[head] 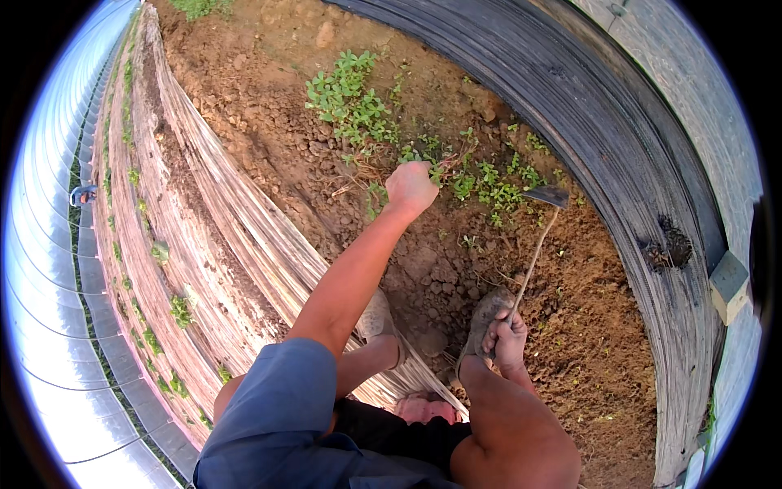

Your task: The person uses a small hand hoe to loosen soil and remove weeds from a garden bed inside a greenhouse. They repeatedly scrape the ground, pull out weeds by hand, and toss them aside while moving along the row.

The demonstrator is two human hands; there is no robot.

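My left hand is closed around a bunch of green weeds with reddish stems, low over the soil. In my right hand, beside my right shoe, is the thin wooden handle of a hoe. The hoe's dark metal blade rests among small leafy weeds at the right. Beyond my left hand grows a thicker clump of broad-leaved weeds. Whether the held stems are still rooted cannot be told.
Pale plastic mulch film covers the planted rows to the left. Black sheeting curves along the right, with a concrete block on its outer edge. My shoes stand on loose soil. Another person is far left, near the greenhouse wall.
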